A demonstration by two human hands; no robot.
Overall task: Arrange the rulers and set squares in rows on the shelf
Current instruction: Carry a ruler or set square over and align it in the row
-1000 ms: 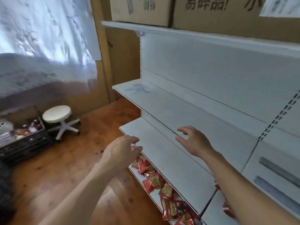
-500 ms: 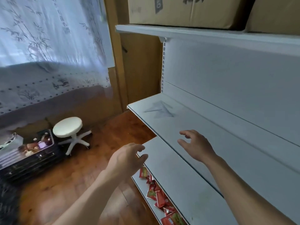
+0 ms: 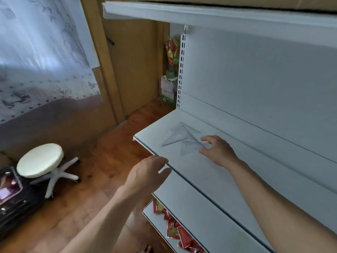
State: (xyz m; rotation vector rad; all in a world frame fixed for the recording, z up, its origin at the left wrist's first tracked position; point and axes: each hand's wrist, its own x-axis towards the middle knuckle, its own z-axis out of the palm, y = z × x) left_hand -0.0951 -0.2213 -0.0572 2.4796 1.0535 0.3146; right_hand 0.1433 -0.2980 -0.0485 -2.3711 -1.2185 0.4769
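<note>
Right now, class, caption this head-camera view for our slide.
Right hand reaches for clear set squares on white shelf; left hand hovers.

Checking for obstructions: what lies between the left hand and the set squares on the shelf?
Only bare shelf and its front edge lie between the left hand and the set squares, as the head view shows.

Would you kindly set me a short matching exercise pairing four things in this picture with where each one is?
Things:
1 set squares
2 stool
3 red packets
4 cardboard box

Places:
A on the floor
B on the top shelf
C on the lowest shelf
D on the shelf by the right hand

Pairs: 1-D, 2-A, 3-C, 4-B.
</note>
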